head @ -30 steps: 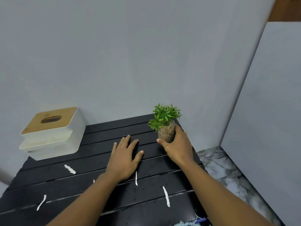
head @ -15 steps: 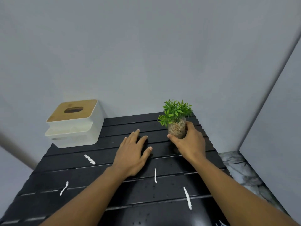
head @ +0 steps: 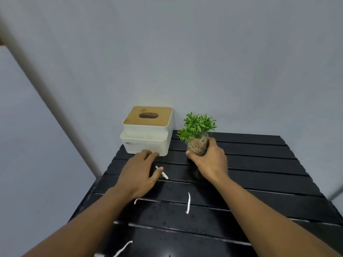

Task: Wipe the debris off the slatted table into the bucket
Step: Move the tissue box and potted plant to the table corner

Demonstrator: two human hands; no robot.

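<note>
Both hands are down at the black slatted table (head: 259, 164). At mid-frame the left hand (head: 141, 173) lies palm down on the slats with its fingers stretched flat and holding nothing. They point toward the white tissue box with a wooden lid (head: 146, 130). Just right of that box, the right hand (head: 209, 162) is wrapped round the clear pebble-filled pot of a small green plant (head: 197, 145). Whether the pot's base touches the slats I cannot tell.

The wiping looks barely begun. The thin white strips of debris lie scattered on the table, no cloth shows, and the bucket is out of view. Nearly everything is left to do.

Counted, there are one table, one tissue box, one potted plant and four clear strips:
- one just beside the left thumb (head: 163, 174)
- one long strip below centre (head: 188, 203)
- a short one peeking from under the left wrist (head: 135, 201)
- one at the lower left edge (head: 123, 248)

A possible fifth fragment at the bottom edge is too cut off to call.
</note>
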